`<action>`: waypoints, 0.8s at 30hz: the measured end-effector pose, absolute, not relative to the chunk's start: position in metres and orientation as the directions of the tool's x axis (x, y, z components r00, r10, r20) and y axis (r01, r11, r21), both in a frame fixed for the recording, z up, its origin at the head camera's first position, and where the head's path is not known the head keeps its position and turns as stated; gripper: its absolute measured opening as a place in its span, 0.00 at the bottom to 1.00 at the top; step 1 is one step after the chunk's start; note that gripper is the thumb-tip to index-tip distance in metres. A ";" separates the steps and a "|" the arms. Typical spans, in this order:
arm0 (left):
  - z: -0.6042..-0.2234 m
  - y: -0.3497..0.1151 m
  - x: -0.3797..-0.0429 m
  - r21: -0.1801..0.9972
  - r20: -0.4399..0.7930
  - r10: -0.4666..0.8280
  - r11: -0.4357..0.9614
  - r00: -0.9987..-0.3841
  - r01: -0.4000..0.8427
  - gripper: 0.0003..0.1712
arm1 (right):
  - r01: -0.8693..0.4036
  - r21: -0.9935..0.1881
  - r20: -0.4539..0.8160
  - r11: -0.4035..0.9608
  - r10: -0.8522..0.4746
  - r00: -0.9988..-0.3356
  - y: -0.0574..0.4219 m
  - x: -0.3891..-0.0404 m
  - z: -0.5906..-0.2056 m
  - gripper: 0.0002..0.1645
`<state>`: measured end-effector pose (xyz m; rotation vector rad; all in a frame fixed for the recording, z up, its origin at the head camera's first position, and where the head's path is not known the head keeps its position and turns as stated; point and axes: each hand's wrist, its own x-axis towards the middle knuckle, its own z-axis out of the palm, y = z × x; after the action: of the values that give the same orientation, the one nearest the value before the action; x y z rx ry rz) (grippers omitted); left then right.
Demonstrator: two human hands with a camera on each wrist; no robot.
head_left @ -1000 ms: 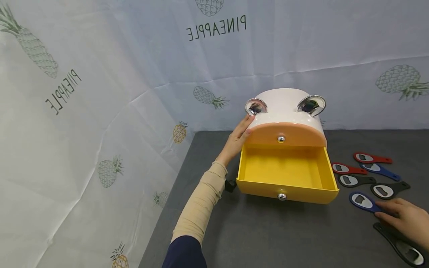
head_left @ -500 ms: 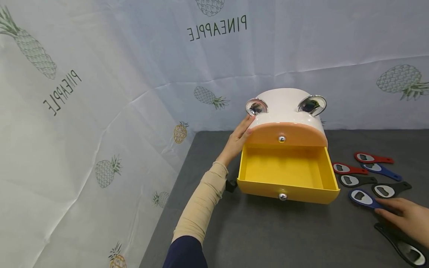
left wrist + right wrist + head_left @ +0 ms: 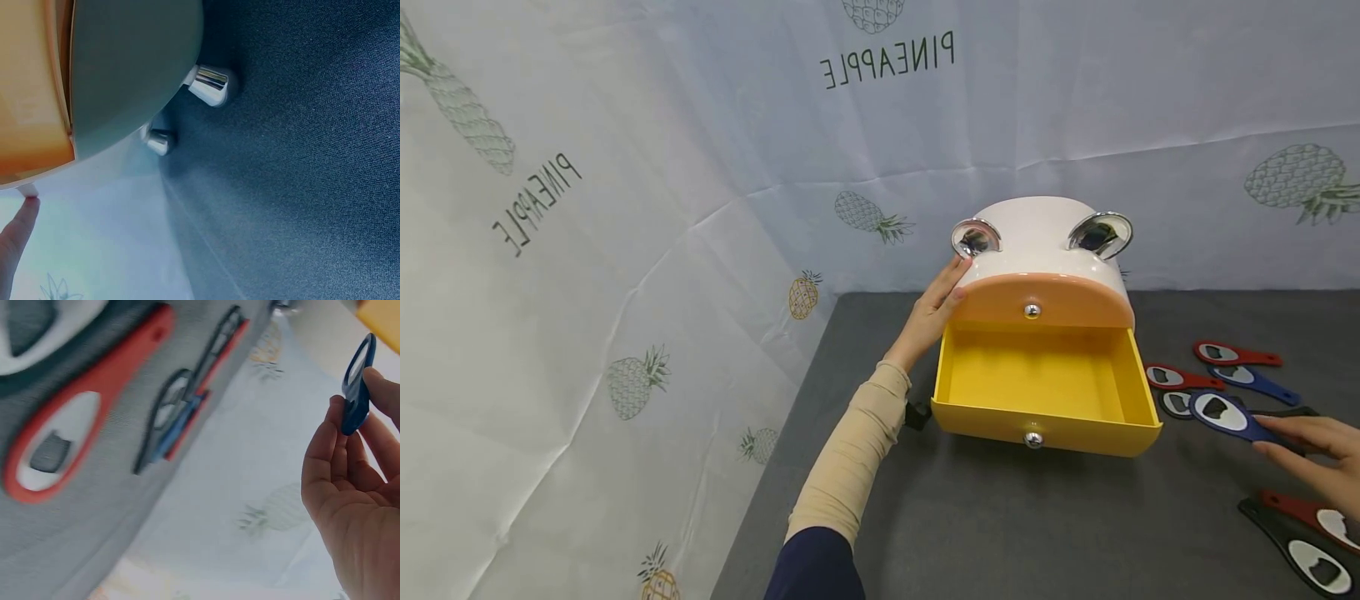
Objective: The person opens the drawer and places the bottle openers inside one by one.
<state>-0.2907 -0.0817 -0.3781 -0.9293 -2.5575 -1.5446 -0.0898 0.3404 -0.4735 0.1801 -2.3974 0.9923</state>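
My right hand [image 3: 1318, 454] pinches a blue bottle opener [image 3: 1222, 413] by its handle, its metal head pointing left, lifted over the other openers. In the right wrist view, thumb and fingertips meet on this blue opener [image 3: 357, 390]. With straight fingers, my left hand [image 3: 925, 321] rests against the left side of a white box [image 3: 1037, 237] that has silver eyes and an orange upper drawer front. The lower yellow drawer [image 3: 1045, 433] is pulled out and bare inside. One left fingertip [image 3: 28, 206] touches near the box's edge in the left wrist view.
Right of the box lie several bottle openers, among them a red one [image 3: 1236, 353], a blue one [image 3: 1262, 385] and black ones. A black opener [image 3: 1285, 542] and a red opener [image 3: 1300, 508] lie near the front right. Printed cloth [image 3: 700, 167] hangs behind the grey table [image 3: 1000, 525].
My right hand has raised the blue opener off the table, up and slightly right. The red opener at the front right has come into view. My left hand stays on the box.
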 end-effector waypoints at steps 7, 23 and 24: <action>-0.379 -0.082 -0.291 0.807 0.305 0.479 0.328 -0.823 0.490 0.42 | -0.325 -0.643 0.535 0.693 0.103 -0.839 0.315 -0.086 -0.421 0.43; -0.379 -0.082 -0.290 0.804 0.310 0.471 0.334 -0.826 0.493 0.42 | -0.318 -0.454 0.462 0.832 -0.086 -0.883 0.264 -0.099 -0.339 0.22; -0.379 -0.082 -0.290 0.803 0.311 0.472 0.335 -0.825 0.494 0.42 | -0.305 -0.448 0.436 0.840 -0.092 -0.895 0.260 -0.100 -0.336 0.23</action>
<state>-0.2902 -0.0817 -0.3789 -0.9218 -2.5484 -1.5449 -0.1000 0.2596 -0.3360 0.2958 -2.6169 0.7313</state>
